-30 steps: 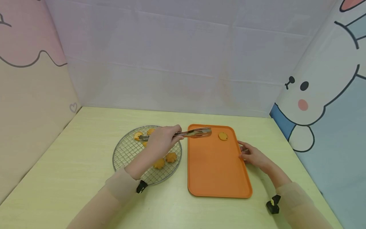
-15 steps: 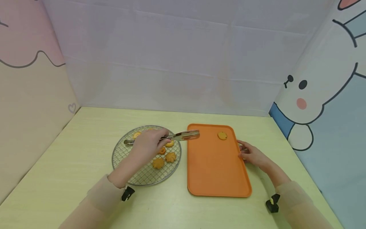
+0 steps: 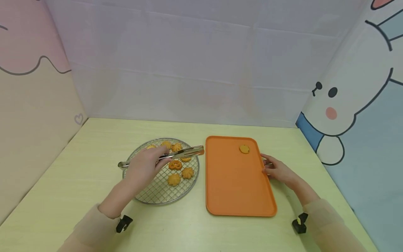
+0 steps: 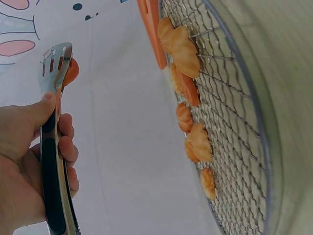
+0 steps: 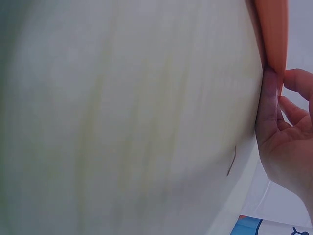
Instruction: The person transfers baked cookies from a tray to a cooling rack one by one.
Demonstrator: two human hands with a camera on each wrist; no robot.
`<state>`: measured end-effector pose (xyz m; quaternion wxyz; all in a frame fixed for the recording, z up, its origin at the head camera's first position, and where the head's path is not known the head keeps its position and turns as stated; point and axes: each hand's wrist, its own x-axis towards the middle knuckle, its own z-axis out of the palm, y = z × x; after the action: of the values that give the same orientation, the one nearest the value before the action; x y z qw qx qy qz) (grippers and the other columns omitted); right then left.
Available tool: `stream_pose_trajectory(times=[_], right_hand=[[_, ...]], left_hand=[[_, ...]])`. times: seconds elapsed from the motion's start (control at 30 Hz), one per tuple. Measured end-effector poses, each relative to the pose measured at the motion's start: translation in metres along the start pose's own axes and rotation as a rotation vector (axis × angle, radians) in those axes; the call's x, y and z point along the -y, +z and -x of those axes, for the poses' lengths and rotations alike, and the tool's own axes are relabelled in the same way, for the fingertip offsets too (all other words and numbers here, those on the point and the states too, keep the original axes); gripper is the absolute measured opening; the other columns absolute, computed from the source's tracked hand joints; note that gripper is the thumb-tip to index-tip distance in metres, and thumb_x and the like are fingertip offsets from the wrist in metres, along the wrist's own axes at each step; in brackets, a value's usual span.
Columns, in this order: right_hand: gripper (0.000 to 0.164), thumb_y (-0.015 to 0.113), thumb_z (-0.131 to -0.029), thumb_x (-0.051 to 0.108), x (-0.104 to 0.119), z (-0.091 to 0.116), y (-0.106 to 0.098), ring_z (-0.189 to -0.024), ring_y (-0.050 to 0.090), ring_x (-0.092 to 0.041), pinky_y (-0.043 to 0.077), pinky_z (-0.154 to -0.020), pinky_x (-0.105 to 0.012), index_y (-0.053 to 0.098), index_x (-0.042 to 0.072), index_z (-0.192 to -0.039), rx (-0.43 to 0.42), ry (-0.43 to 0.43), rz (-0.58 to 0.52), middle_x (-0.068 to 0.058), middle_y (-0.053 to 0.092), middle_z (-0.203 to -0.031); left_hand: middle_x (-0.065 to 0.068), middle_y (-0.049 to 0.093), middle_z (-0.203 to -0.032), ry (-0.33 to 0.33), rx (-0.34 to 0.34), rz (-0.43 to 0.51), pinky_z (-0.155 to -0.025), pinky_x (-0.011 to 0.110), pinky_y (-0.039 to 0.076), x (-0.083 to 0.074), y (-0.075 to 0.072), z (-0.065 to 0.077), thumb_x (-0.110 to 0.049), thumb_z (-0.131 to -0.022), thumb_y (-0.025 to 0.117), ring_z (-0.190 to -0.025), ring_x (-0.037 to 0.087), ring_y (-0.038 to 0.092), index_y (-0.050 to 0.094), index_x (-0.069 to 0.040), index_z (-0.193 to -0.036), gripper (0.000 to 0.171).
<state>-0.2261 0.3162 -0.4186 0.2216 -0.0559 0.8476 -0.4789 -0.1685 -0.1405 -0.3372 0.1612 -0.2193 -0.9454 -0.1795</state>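
Note:
My left hand (image 3: 143, 166) grips metal serving tongs (image 4: 57, 122) with dark handle inlays, held above the round wire cooling rack (image 3: 157, 196). The tongs' slotted tip points right, between the rack and the orange tray (image 3: 240, 185). An orange patch shows at the tip; whether it is a reflection I cannot tell. Among several cookies on the rack are a pretzel-shaped cookie (image 3: 175, 165) and a flower-shaped cookie (image 3: 174, 179). One round cookie (image 3: 244, 149) lies at the tray's far right. My right hand (image 3: 278, 171) holds the tray's right rim between thumb and fingers.
A pale wood-look table (image 3: 94, 168) lies under everything. A plain white sheet (image 3: 189, 70) stands behind it, with cartoon-printed panels (image 3: 365, 115) at both sides. My left forearm crosses the rack's near left edge.
My left hand has moved left with the tongs, from over the orange tray's left part back over the rack, uncovering more cookies. My right hand stays at the tray.

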Motion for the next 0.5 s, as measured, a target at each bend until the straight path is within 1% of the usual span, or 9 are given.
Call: stream_pose_trajectory(times=[0.1, 0.17, 0.2, 0.33, 0.4, 0.5], right_hand=[[0.064, 0.054, -0.095, 0.008, -0.001, 0.0, 0.0, -0.108, 0.043, -0.031, 0.051, -0.079, -0.025, 0.019, 0.002, -0.149, 0.002, -0.006, -0.005, -0.022, 0.04, -0.124], [0.064, 0.054, -0.095, 0.008, 0.0, 0.0, 0.0, -0.109, 0.043, -0.031, 0.051, -0.08, -0.025, 0.019, 0.002, -0.149, 0.003, -0.004, -0.01, -0.022, 0.039, -0.125], [0.064, 0.053, -0.095, 0.008, 0.0, 0.001, 0.0, -0.109, 0.044, -0.031, 0.051, -0.08, -0.026, 0.019, 0.001, -0.149, 0.005, -0.007, -0.011, -0.023, 0.039, -0.125], [0.065, 0.053, -0.095, 0.008, 0.002, 0.002, 0.001, -0.109, 0.044, -0.03, 0.051, -0.08, -0.027, 0.018, 0.001, -0.149, 0.008, -0.009, -0.02, -0.023, 0.039, -0.126], [0.065, 0.053, -0.095, 0.008, 0.002, 0.002, 0.001, -0.108, 0.044, -0.03, 0.051, -0.079, -0.027, 0.017, 0.0, -0.149, 0.011, -0.017, -0.024, -0.024, 0.038, -0.126], [0.065, 0.053, -0.095, 0.008, 0.001, 0.002, 0.001, -0.108, 0.045, -0.03, 0.051, -0.079, -0.027, 0.018, 0.001, -0.149, 0.009, -0.019, -0.025, -0.024, 0.039, -0.126]], left_hand=[[-0.008, 0.058, -0.067, -0.029, 0.013, 0.0, -0.058, 0.03, 0.038, 0.007, 0.0, 0.008, -0.031, -0.088, 0.066, -0.053, 0.006, 0.041, 0.064, -0.016, -0.096, 0.017], [-0.009, 0.057, -0.066, -0.041, 0.025, 0.003, -0.059, 0.03, 0.037, 0.012, 0.0, 0.013, -0.029, -0.089, 0.065, -0.053, 0.006, 0.041, 0.063, -0.017, -0.094, 0.014], [-0.01, 0.055, -0.065, -0.048, 0.028, 0.004, -0.057, 0.029, 0.036, 0.014, -0.001, 0.015, -0.029, -0.089, 0.065, -0.053, 0.007, 0.039, 0.062, -0.017, -0.093, 0.013], [-0.008, 0.054, -0.065, -0.054, 0.016, -0.012, -0.053, 0.026, 0.034, 0.022, -0.004, 0.025, -0.028, -0.088, 0.066, -0.053, 0.008, 0.038, 0.061, -0.016, -0.091, 0.013], [-0.007, 0.054, -0.064, -0.056, 0.011, -0.028, -0.052, 0.026, 0.034, 0.026, -0.004, 0.029, -0.027, -0.087, 0.067, -0.052, 0.008, 0.038, 0.062, -0.015, -0.092, 0.014], [-0.006, 0.056, -0.063, -0.064, 0.022, -0.043, -0.053, 0.029, 0.037, 0.03, -0.005, 0.034, -0.026, -0.087, 0.068, -0.05, 0.008, 0.039, 0.062, -0.014, -0.094, 0.015]])
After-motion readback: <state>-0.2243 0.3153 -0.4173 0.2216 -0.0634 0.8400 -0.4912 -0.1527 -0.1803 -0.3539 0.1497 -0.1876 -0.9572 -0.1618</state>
